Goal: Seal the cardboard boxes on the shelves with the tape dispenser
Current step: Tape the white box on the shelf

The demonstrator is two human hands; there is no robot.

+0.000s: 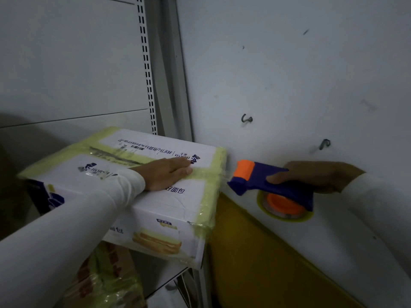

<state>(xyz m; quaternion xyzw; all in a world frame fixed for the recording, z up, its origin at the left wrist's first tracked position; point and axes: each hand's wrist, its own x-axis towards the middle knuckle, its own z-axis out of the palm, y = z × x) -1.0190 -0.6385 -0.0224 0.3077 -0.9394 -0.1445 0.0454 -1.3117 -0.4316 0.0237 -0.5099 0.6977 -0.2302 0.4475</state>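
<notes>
A white printed cardboard box (160, 210) lies on the shelf, its seams covered with yellowish tape. My left hand (165, 173) presses flat on the box top, fingers straight along the middle tape strip. My right hand (315, 176) grips the blue handle of the tape dispenser (269, 185), which has an orange roller and orange hub. The dispenser's front end is just off the box's right edge, and a thin stretch of tape runs from it to that edge.
A white wall (289, 74) with two metal hooks stands close on the right, with a yellow band below. The slotted shelf upright (148, 70) rises behind the box. A brown taped box (106, 278) sits on the lower shelf.
</notes>
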